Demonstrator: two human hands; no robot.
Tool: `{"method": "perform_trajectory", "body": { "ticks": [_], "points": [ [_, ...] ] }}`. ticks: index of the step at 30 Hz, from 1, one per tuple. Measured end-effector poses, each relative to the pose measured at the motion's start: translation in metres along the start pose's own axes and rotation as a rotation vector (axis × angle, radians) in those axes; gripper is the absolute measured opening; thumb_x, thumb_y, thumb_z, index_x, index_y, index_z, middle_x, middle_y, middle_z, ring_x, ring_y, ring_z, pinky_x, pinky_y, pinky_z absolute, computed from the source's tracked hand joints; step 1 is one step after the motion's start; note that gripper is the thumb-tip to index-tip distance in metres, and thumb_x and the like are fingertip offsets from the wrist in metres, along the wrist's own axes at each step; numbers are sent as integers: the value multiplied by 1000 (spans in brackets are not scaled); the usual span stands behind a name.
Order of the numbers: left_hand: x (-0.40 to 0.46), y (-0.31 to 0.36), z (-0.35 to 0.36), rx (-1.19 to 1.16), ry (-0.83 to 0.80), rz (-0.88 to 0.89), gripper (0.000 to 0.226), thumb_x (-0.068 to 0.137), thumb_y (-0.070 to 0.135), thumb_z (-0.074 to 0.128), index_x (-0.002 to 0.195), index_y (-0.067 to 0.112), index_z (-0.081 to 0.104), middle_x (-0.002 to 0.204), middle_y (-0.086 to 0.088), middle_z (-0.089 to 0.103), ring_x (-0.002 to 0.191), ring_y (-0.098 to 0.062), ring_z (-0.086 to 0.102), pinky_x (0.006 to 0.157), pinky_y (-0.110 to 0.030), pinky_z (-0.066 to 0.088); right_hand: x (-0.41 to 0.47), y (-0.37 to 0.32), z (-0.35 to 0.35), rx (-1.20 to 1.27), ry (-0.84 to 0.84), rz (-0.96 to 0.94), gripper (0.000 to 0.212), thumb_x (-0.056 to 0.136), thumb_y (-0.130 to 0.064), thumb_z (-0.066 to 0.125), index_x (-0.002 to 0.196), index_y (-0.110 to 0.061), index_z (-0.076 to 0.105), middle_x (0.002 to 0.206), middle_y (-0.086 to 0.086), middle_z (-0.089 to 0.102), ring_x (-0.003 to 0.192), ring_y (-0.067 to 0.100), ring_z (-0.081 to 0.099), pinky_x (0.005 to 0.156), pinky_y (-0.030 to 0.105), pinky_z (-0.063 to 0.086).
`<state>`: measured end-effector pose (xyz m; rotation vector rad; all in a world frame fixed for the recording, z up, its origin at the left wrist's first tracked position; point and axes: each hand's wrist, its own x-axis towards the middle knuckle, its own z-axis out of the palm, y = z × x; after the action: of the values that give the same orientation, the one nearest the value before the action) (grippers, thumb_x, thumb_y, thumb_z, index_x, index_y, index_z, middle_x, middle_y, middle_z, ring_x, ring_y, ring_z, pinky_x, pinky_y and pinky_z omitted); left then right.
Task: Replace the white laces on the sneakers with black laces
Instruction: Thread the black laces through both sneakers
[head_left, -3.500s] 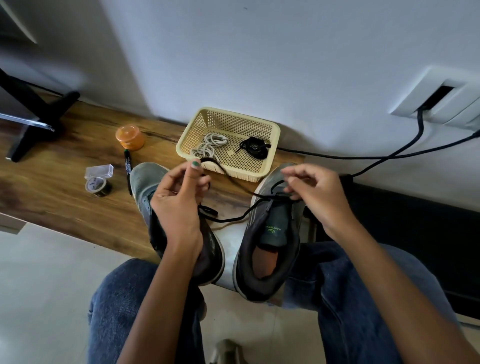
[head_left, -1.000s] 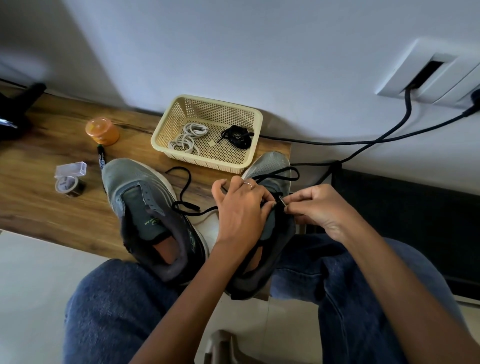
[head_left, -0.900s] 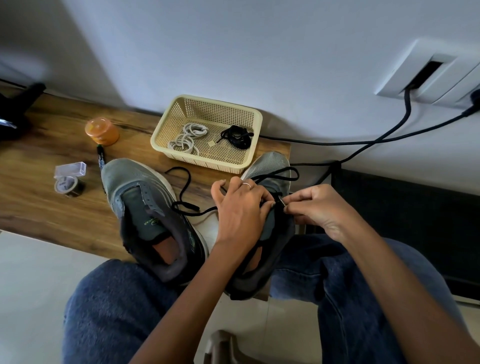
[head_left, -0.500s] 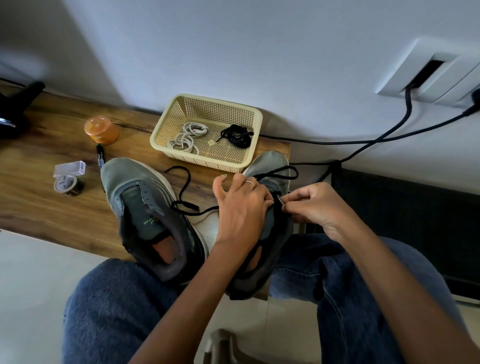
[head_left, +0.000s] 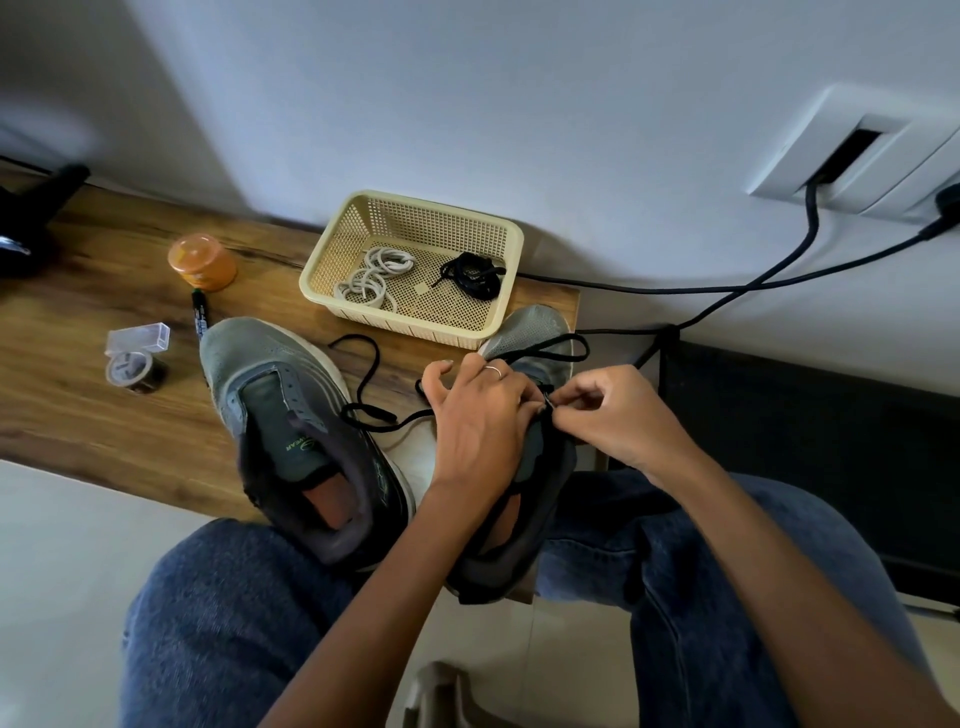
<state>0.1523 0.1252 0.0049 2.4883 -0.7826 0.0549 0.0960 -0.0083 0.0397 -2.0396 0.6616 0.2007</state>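
Observation:
Two grey sneakers rest on the wooden bench's near edge. The left sneaker (head_left: 291, 415) has no lace in it. My left hand (head_left: 478, 421) lies over the right sneaker (head_left: 530, 332) and holds its upper by the eyelets. My right hand (head_left: 608, 410) pinches the tip of the black lace (head_left: 363, 374) at an eyelet on the shoe's right side. The lace's slack loops across the bench between the shoes and over the right toe. White laces (head_left: 374, 275) and a bundled black lace (head_left: 472, 275) lie in the cream basket (head_left: 332, 249).
On the wooden bench (head_left: 78, 405) stand an orange jar (head_left: 200, 262), a black marker (head_left: 200, 317) and a tape roll with a clear box (head_left: 135, 358). Black cables (head_left: 753, 280) run from a wall socket. A dark mat lies right of the bench. My knees are below.
My left hand crossed from the left sneaker to the right one. My right hand went from holding the lace up to pinching its tip at the eyelet. In the last second, only the left fingers shifted slightly.

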Motion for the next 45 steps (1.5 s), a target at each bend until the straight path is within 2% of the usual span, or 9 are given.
{"method": "perform_trajectory", "body": {
  "ticks": [3,10,17,25,28,32,36,42,45],
  "points": [
    [0,0,-3,-27,-13,-36,6,84,30,69,79,29,72,83,9,66,99,-17,51,98,-41,17,5,3,-1,8,8,30,15,86,-11,61,87,-16,75,82,2,72,80,15,69,76,32,59],
    [-2,1,-2,-36,34,-54,12,85,34,62,76,30,70,78,11,63,94,-19,52,94,-37,15,7,-1,1,220,20,89,2,84,3,67,84,1,68,66,12,65,54,14,65,54,19,56],
    [-1,-2,-2,-53,-19,-45,10,89,33,64,84,30,72,86,9,64,101,-19,47,97,-44,23,8,0,8,18,1,51,11,96,-5,52,87,-6,58,77,6,64,61,10,67,72,32,59],
    [-2,-2,-2,27,29,-30,8,86,38,66,84,33,72,87,12,67,99,-18,50,94,-40,17,6,-7,-5,347,72,174,16,103,-8,32,102,-4,48,90,16,60,64,20,69,57,26,59],
    [-2,-3,-2,26,23,-36,9,87,39,65,87,33,72,89,12,67,101,-18,50,95,-40,17,6,-7,-14,361,137,109,13,100,-11,45,98,-4,55,93,15,63,72,22,71,63,28,60],
    [-2,-4,-2,6,10,-25,10,89,38,63,90,32,71,91,9,67,102,-19,49,97,-42,20,3,-6,-6,151,12,54,6,87,-15,70,86,-9,70,80,10,70,72,19,71,70,34,61],
    [-2,-4,-1,28,32,-12,14,86,42,61,85,32,71,86,10,67,97,-20,51,93,-42,22,9,-4,1,20,66,45,11,88,-9,67,77,-10,69,77,10,70,73,21,71,77,43,59],
    [-1,-4,-3,82,62,20,13,77,43,73,84,32,72,82,11,68,96,-21,55,94,-41,20,4,-8,-3,347,42,144,15,99,-3,45,87,-2,54,79,13,62,62,16,64,58,23,58],
    [-1,-4,-4,78,58,4,16,75,43,75,84,32,71,82,12,68,95,-20,56,95,-41,20,1,-13,-7,452,91,153,14,103,-7,37,99,-3,50,88,18,61,69,24,67,56,23,58]
  ]
}}
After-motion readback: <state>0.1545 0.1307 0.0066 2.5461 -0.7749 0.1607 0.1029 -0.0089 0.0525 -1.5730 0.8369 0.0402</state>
